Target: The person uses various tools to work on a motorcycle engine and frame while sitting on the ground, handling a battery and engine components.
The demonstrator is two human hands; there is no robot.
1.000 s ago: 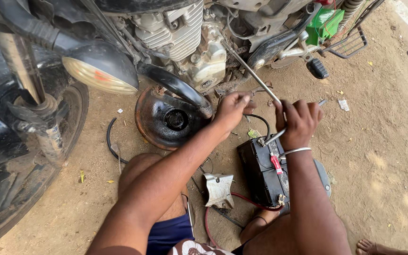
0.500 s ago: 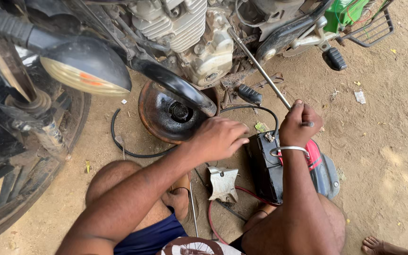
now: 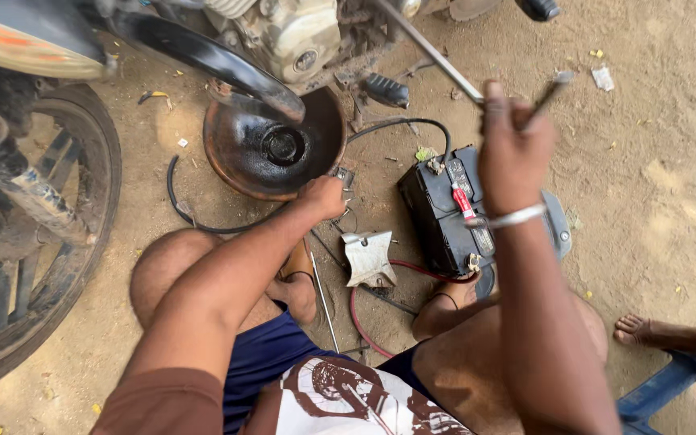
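On the sandy ground beneath a motorcycle engine (image 3: 300, 40), a person sits with legs folded and works with both bare hands. At about one o'clock from the middle of the view, the right hand (image 3: 513, 153) is raised and clenched around a thin metal tool (image 3: 548, 93), whose tip juts out toward one o'clock; a silver bangle (image 3: 517, 216) circles the wrist. Just below that hand, at about three o'clock, sits a black battery (image 3: 441, 213) with a red strip on top, a black cable (image 3: 400, 125) looping from its upper end toward the engine. The left hand (image 3: 324, 197) reaches to the middle of the view, its fingers curled down at the ground just beside the lower rim of a dark round metal pan (image 3: 239, 153); whether it grips anything I cannot tell. The pan lies at eleven o'clock under a black curved pipe (image 3: 211, 56). Near the left hand, toward six o'clock, lies a bent grey metal bracket (image 3: 368, 258), with a red hose (image 3: 356, 310) curving beneath it. The front wheel (image 3: 50, 242) fills the nine o'clock side. At four o'clock, another person's bare foot (image 3: 646, 330) rests on the sand.
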